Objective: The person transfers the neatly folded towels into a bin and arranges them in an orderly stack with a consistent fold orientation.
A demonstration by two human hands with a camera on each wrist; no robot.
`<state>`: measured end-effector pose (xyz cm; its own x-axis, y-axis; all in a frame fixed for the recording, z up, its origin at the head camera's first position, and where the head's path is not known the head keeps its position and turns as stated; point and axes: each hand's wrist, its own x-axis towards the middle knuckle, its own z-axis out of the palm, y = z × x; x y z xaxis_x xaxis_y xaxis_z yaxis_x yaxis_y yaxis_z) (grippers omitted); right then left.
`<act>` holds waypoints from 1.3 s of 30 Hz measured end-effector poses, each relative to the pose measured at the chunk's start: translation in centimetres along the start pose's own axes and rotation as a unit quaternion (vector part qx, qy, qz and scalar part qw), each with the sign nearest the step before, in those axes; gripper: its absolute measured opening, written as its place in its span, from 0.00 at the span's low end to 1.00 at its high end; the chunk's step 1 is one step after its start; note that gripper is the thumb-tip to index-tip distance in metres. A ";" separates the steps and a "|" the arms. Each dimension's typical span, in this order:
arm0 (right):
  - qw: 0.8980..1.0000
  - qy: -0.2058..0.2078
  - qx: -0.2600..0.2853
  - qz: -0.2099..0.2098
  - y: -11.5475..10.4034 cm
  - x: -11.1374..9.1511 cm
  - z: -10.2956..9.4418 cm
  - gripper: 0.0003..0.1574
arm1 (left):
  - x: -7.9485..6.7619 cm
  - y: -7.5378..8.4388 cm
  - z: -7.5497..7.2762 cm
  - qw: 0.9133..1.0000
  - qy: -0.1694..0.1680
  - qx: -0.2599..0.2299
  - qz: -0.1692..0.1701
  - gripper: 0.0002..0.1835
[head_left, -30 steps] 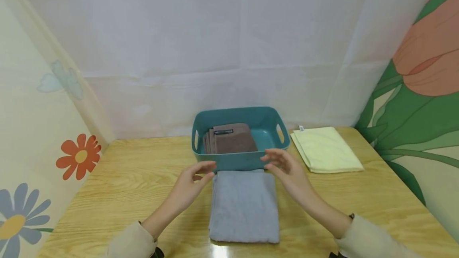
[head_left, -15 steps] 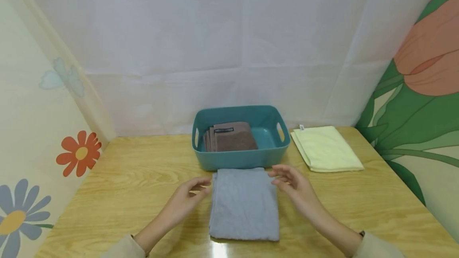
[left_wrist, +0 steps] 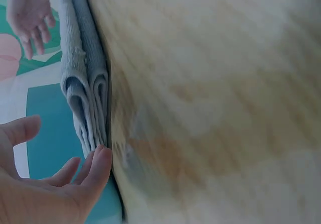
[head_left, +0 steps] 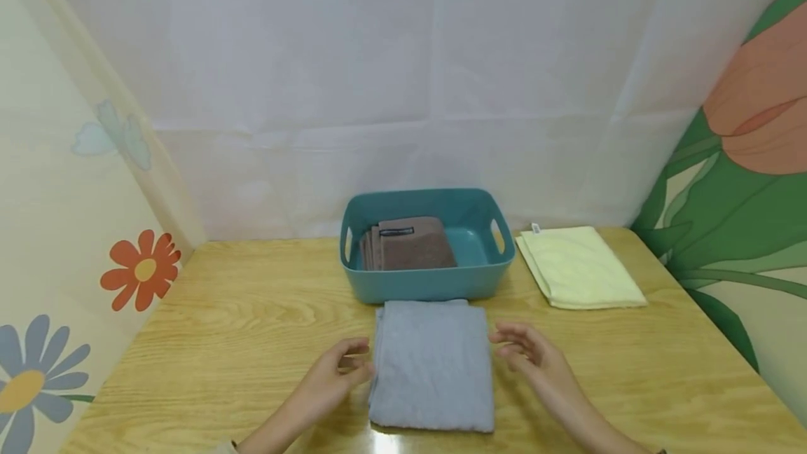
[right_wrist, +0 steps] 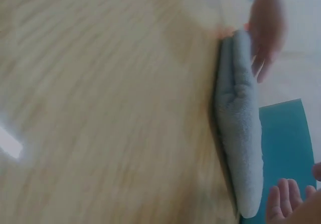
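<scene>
The bin's [head_left: 429, 286] front wall hid the base of the brown cloth [head_left: 422, 251], whose label [head_left: 396, 232] was too small to read, as was the yellow cloth's [head_left: 583, 268] tag [head_left: 535, 228]. The head view's bottom edge cut off both arms [head_left: 271, 431]; its side edges cut the blue flower [head_left: 25, 387] and the tulip [head_left: 763, 97]. In the right wrist view the left hand [right_wrist: 269, 30] was blurred and the right hand [right_wrist: 298, 209] cut off. Whether the left hand touched the gray cloth [head_left: 435, 370] could not be told.

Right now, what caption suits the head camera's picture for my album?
Left hand and right hand flank a folded blue-gray towel before a teal basket holding brown cloth.
</scene>
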<state>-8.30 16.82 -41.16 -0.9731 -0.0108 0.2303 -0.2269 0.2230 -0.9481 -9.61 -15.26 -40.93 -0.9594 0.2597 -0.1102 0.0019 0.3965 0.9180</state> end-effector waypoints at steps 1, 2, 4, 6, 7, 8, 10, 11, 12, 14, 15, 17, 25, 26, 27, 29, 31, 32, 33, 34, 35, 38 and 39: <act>1.000 0.004 0.002 0.018 0.1 -0.1 0.0 0.17 | -0.1 -0.1 0.1 1.000 -0.002 -0.007 -0.003 0.28; 0.999 0.008 0.006 0.034 0.2 -0.2 0.1 0.17 | -0.1 -0.1 0.2 1.000 -0.004 -0.013 -0.004 0.28; 0.998 0.015 0.016 0.063 0.4 -0.3 0.2 0.18 | -0.2 -0.2 0.3 1.000 -0.010 -0.024 -0.007 0.28; 0.996 0.021 0.022 0.086 0.5 -0.4 0.3 0.19 | -0.2 -0.3 0.3 0.999 -0.014 -0.032 -0.008 0.29; 0.995 0.023 0.027 0.096 0.6 -0.4 0.3 0.19 | -0.2 -0.3 0.3 0.999 -0.015 -0.032 -0.010 0.29; 0.994 0.026 0.029 0.105 0.6 -0.5 0.3 0.19 | -0.3 -0.3 0.3 0.999 -0.016 -0.031 -0.012 0.30; 0.991 0.027 0.037 0.127 0.5 -0.7 0.3 0.20 | -0.4 -0.4 0.4 0.999 -0.017 -0.027 -0.017 0.31; 0.989 0.026 0.041 0.139 0.4 -0.8 0.4 0.20 | -0.4 -0.5 0.4 0.999 -0.019 -0.026 -0.022 0.31; 0.988 0.026 0.046 0.148 0.3 -1.0 0.4 0.21 | -0.5 -0.5 0.4 0.999 -0.022 -0.023 -0.027 0.32; 0.984 0.021 0.056 0.169 0.2 -1.2 0.4 0.22 | -0.5 -0.6 0.6 0.999 -0.029 -0.024 -0.034 0.33; 0.982 0.016 0.062 0.178 0.2 -1.4 0.3 0.23 | -0.6 -0.6 0.6 0.999 -0.031 -0.023 -0.036 0.34; 0.978 0.006 0.075 0.195 0.3 -1.5 0.2 0.25 | -0.5 -0.6 0.7 0.998 -0.035 -0.026 -0.038 0.35; 0.968 -0.051 0.088 0.228 0.7 -1.7 -0.4 0.30 | -0.4 -0.6 1.3 0.998 -0.039 -0.040 -0.023 0.35; 0.968 -0.058 0.088 0.227 0.8 -1.7 -0.5 0.31 | -0.4 -0.7 1.3 0.998 -0.039 -0.041 -0.024 0.35; 0.968 -0.066 0.088 0.227 0.8 -1.8 -0.5 0.31 | -0.4 -0.7 1.4 0.998 -0.039 -0.043 -0.025 0.35; 0.965 -0.081 0.089 0.231 0.9 -1.9 -0.7 0.32 | -0.5 -0.7 1.5 0.998 -0.037 -0.046 -0.030 0.35; 0.965 -0.096 0.087 0.229 1.0 -2.0 -0.8 0.33 | -0.5 -0.7 1.5 0.997 -0.038 -0.049 -0.038 0.35; 0.963 -0.099 0.089 0.234 0.9 -2.1 -0.8 0.34 | -0.5 -0.7 1.5 0.997 -0.039 -0.050 -0.042 0.35; 0.962 -0.106 0.091 0.233 1.0 -2.2 -0.8 0.34 | -0.4 -0.7 1.5 0.997 -0.039 -0.052 -0.046 0.35; 0.962 -0.112 0.094 0.231 1.0 -2.2 -0.8 0.34 | -0.4 -0.7 1.5 0.997 -0.039 -0.053 -0.048 0.34; 0.961 -0.117 0.098 0.229 1.0 -2.3 -0.8 0.35 | -0.3 -0.7 1.5 0.997 -0.038 -0.055 -0.049 0.34; 0.959 -0.122 0.111 0.230 1.0 -2.3 -0.6 0.35 | -0.1 -0.7 1.7 0.996 -0.039 -0.063 -0.052 0.33; 0.959 -0.128 0.116 0.227 1.0 -2.3 -0.5 0.35 | 0.0 -0.7 1.7 0.996 -0.039 -0.065 -0.054 0.33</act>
<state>-6.30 17.60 -42.54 -0.9455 -0.2090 -0.2498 0.2471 0.0397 -0.9682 -9.12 -14.08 -42.24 -0.9269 0.2923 -0.2353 -0.1407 0.3106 0.9401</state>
